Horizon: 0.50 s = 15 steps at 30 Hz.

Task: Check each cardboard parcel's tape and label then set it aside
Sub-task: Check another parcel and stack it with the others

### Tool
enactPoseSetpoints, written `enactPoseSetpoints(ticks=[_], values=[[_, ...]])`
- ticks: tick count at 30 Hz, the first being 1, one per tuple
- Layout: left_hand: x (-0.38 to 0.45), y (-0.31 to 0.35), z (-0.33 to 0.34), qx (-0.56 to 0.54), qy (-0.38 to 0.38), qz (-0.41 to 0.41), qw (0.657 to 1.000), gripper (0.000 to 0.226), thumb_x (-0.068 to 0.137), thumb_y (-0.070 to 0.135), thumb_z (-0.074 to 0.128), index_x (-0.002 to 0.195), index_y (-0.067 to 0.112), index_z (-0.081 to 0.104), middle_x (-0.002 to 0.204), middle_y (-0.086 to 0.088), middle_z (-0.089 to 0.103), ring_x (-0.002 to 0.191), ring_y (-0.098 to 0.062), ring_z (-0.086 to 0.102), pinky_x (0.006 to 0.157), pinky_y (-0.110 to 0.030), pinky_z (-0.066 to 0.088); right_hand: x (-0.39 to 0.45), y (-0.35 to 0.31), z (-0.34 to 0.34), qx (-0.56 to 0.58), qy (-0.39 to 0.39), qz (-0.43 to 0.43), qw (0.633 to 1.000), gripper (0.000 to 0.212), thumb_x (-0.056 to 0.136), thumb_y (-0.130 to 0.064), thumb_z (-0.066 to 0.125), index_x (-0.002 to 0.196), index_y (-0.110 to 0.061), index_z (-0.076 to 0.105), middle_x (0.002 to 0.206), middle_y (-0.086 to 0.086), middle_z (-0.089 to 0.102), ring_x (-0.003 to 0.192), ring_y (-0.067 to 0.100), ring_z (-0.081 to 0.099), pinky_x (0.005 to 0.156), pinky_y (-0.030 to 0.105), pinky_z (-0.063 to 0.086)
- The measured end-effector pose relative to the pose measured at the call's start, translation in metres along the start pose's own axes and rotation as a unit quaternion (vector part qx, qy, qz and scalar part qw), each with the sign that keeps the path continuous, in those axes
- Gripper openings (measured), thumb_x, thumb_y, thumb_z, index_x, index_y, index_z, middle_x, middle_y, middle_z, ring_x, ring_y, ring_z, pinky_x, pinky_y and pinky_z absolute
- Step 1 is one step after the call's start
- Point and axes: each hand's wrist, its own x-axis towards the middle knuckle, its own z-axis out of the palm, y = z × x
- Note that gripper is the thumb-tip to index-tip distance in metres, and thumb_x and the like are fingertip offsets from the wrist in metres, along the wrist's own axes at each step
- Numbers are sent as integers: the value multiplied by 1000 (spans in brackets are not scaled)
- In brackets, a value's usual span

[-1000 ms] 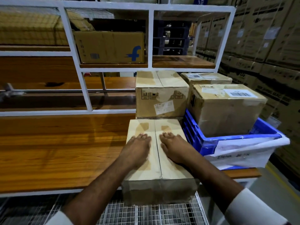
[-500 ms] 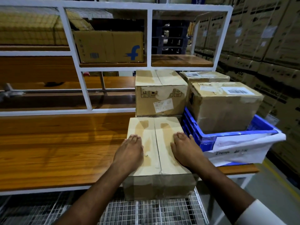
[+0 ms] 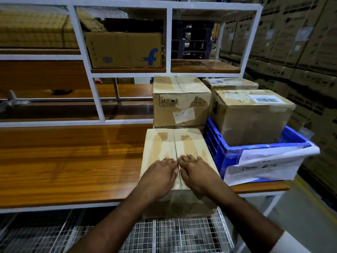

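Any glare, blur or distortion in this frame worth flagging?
Head view: wide-angle bending bows the white rack; glare streaks the wooden bench; stacked cartons at right sit dim; fingertips of both hands on the taped parcel look slightly smeared.

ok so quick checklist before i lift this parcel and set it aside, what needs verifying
1. Top seam tape: both hands, left hand and right hand, lie flat on the front parcel beside its centre seam; tape looks flat: ok.
2. Label on this parcel: none shows on top or front: cannot tell.
3. Grip for lifting: fingers are straight on top, not round the sides: not ok.
4. Support: the parcel overhangs the wooden bench edge, over the wire mesh: not ok.
5. Room to set aside: bare bench to the left: ok.
6. Right side: blue crate sits close: cannot tell if touching.
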Motion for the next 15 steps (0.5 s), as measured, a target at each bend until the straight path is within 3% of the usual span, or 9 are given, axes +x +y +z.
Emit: enactPoseSetpoints(ticks=[2,7,11,15], values=[[-1,0,4,24,-6,-4,1000,48,106,35,28,152,22,33,157,1,34,145,-11,26,120,-29,16,1,2,11,2,6,10,1000,64,96,-38,10,152,-17,33,158,3,34,148,20,24,119,40,18],[-1,1,3,23,-3,-14,1000,49,105,35,28,152,22,33,158,2,33,146,-10,25,120,-30,15,0,2,4,21,1,14,1000,51,105,-30,26,154,-18,29,161,3,28,149,19,20,120,37,15],[-18,-12,-3,32,39,-80,996,48,104,36,30,148,17,39,154,-3,39,143,-14,32,119,-32,21,-15,14,-6,8,26,73,997,45,104,-36,31,143,-15,44,148,9,45,135,25,42,112,41,33],[-40,-25,3,-5,47,-88,995,50,106,35,26,154,21,26,161,2,25,148,-9,16,119,-25,3,-36,23,8,7,53,95,994,54,102,-37,23,148,-14,38,154,6,39,142,19,34,118,40,24]])
